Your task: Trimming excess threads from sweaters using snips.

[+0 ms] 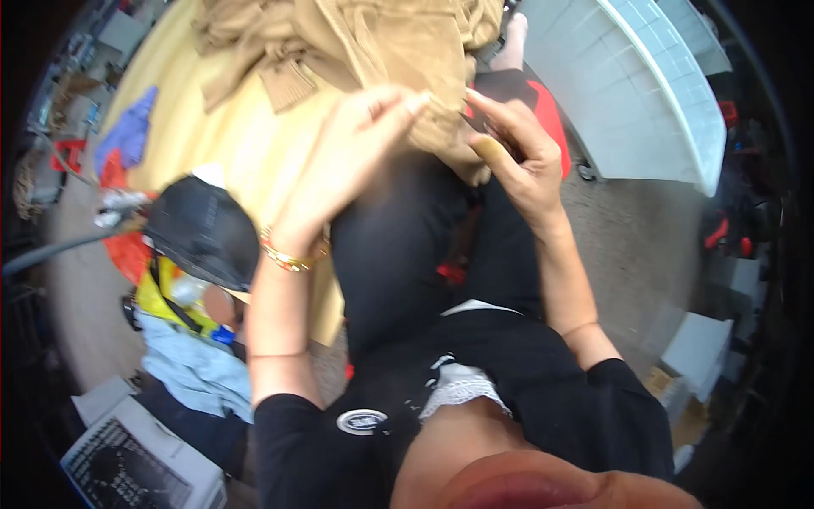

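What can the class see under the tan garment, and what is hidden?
The yellow surface extends beneath the tan garment from its left side; black trousers show below its near end. Anything directly beneath the folds is covered and cannot be seen.

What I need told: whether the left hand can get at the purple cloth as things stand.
Probably yes. The left hand, near the tan garment, would need to stretch leftward, but only the yellow surface shows between it and the purple cloth; nothing visible blocks the way.
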The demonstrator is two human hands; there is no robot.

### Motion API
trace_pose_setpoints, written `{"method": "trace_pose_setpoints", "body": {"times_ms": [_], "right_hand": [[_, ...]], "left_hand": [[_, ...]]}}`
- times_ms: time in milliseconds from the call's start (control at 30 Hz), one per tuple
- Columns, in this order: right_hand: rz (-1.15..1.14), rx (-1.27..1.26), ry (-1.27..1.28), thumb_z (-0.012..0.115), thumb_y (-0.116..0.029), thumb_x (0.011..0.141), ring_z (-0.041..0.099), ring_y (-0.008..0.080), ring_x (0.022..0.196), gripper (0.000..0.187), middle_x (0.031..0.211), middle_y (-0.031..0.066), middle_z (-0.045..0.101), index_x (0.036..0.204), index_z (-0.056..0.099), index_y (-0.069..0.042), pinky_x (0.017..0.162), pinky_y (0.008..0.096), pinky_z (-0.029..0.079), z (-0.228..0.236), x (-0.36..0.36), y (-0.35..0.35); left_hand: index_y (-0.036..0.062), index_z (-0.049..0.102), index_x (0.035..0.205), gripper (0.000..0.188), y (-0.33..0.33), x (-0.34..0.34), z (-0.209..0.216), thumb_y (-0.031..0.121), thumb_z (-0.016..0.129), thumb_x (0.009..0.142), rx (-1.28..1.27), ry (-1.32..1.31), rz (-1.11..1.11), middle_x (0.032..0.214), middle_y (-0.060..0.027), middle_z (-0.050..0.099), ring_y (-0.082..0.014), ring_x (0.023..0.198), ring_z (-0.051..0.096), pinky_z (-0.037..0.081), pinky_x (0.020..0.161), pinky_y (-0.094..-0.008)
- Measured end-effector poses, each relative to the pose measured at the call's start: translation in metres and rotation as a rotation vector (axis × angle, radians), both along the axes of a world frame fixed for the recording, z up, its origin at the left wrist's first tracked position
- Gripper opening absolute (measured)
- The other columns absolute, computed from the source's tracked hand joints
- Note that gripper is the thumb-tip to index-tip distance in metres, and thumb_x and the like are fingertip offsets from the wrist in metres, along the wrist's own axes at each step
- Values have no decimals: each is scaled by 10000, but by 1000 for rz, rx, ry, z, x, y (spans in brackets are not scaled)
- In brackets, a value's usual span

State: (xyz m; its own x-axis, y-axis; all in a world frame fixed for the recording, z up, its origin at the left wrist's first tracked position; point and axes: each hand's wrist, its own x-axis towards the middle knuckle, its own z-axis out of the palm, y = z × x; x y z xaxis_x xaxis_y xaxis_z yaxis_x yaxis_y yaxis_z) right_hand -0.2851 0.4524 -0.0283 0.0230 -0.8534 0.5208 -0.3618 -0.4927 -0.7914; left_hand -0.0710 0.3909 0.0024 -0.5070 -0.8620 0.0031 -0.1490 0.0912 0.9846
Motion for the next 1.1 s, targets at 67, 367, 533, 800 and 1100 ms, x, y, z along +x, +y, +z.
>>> {"method": "trace_pose_setpoints", "body": {"times_ms": [67,367,533,800,1100], "right_hand": [[121,262,-371,773,-42,810,370,16,658,509,839,-80,492,1289,600,-28,544,190,298,-2,9,7],[178,332,-368,748,-53,820,377,30,573,180,631,-52,491,729,592,-41,554,224,309,0,-24,38],[246,97,-387,810,-51,708,399,50,543,210,635,-21,526,710,601,-32,494,250,266,45,-51,77],[274,-148,-633,925,-188,583,481,118,473,348,552,28,535,626,612,-42,447,271,286,71,-80,145],[103,-186,-864,562,-122,953,417,13,556,105,683,-93,494,877,633,-104,479,202,313,67,-225,84]], "left_hand": [[-9,657,961,250,8,-2,7,235,604,979,8,-61,-18,842,30,591,-53,821,524,434,762,-223],[18,634,1170,410,-1,-9,25,123,749,792,-329,-278,-335,1128,-82,656,-190,1093,591,418,991,-318],[66,685,1040,344,-58,-31,21,6,640,704,-847,-424,-229,1049,-121,679,-312,1042,612,474,930,-386],[187,704,1030,374,-148,-70,12,40,616,697,-1147,-661,69,1013,-29,674,-281,1017,587,450,856,-407],[2,675,1062,371,-251,-74,104,290,678,828,-839,-800,-148,885,-121,735,-220,771,701,538,691,-356]]}}
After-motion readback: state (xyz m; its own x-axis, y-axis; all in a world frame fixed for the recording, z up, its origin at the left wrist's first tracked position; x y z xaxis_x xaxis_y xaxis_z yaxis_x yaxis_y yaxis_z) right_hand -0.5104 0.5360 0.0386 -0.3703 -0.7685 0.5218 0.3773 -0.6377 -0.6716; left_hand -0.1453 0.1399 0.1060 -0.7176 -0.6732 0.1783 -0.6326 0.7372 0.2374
